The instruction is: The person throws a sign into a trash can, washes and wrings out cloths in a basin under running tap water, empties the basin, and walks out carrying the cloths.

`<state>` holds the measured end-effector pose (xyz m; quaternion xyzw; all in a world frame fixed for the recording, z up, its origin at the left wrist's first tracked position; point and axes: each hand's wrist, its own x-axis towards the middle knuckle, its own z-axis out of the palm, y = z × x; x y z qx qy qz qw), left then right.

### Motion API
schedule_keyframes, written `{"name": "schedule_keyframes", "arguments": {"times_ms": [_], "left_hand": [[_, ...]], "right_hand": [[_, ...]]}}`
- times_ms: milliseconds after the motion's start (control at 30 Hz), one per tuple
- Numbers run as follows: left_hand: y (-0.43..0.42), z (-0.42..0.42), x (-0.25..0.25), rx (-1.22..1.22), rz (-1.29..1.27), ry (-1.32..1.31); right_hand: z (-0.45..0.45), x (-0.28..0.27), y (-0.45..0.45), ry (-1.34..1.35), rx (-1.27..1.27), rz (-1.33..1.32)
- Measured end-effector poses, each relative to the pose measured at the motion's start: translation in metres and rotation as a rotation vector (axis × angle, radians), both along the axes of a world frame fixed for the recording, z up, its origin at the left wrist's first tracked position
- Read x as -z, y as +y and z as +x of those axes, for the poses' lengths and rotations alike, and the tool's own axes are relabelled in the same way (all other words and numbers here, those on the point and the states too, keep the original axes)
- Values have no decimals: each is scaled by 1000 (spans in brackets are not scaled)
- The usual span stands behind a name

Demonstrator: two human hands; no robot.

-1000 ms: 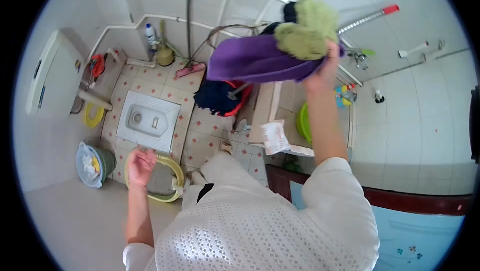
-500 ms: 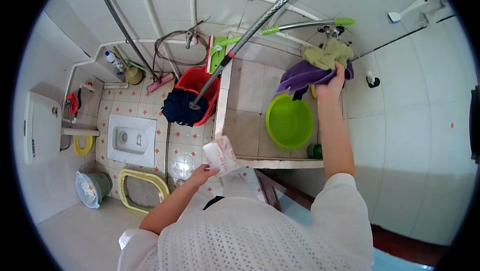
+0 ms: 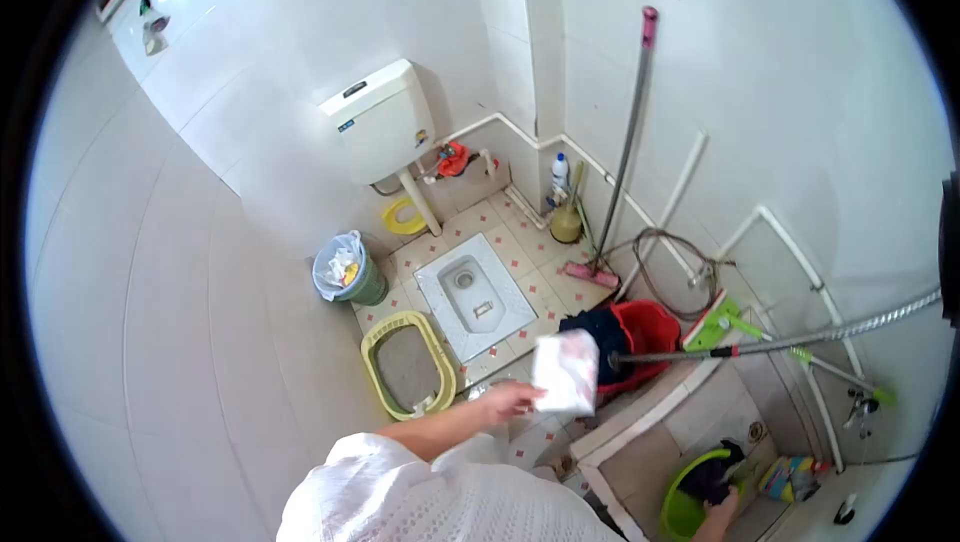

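A white packet (image 3: 566,374) was gripped in the left hand (image 3: 508,402); the right hand (image 3: 720,512) was held at the green basin (image 3: 679,514), beside dark cloth (image 3: 708,479), its grip unclear.

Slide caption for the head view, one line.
Left hand holds a white packet; right hand is at a green basin with dark cloth in it.

Cream tiled floor (image 3: 550,277) is supporting white ceramic squat pan (image 3: 477,298), yellow-green plastic tub (image 3: 372,367), lined green plastic bin (image 3: 372,285), red plastic bucket (image 3: 655,327). Raised tiled trough (image 3: 638,462) is bearing round lime-green plastic basin (image 3: 674,504), yellow-blue packet (image 3: 788,479).
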<state>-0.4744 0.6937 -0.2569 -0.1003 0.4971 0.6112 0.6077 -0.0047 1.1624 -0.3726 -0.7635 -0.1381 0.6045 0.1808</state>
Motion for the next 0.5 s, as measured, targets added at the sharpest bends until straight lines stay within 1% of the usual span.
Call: {"name": "schedule_keyframes", "arguments": {"times_ms": [33,67,100,133,167,200,233,267,300,333,367,400,467,500], "left_hand": [[-12,-30,-66,-113,-48,49],[-34,-67,-47,-278,59,96],[-58,-107,-67,-314,-81,143],[-80,-148,-82,-410,-78,232],[-98,-187,-99,-564,-103,322],[-116,-229,-122,-652,-101,409],[-131,-274,-139,-766,-142,492],[-153,-328,-139,-839,-101,544],[-161,-366,-167,-949,-115,603],[-173,-411,-190,-977,-65,645],[-182,-459,-209,-991,-46,693],[-197,-508,-224,-904,-140,770],[-214,-576,-239,-1001,-96,672],[-213,-594,-239,-1059,-73,654]], "right_hand": [[-26,-9,-10,-163,65,47],[-45,-19,-25,-327,136,98],[-44,-25,-39,-62,43,178],[-39,-27,-51,216,-37,236],[-49,-47,-73,282,-94,376],[-90,-107,-118,242,-139,541],[-117,-142,-148,221,-175,640],[-143,-172,-172,211,-208,703],[-164,-180,-187,189,-214,703],[-186,-177,-188,185,-219,648],[-207,-173,-190,189,-222,586],[-227,-169,-191,192,-230,538],[-256,-161,-187,193,-249,463],[-265,-159,-185,187,-251,440]]}}
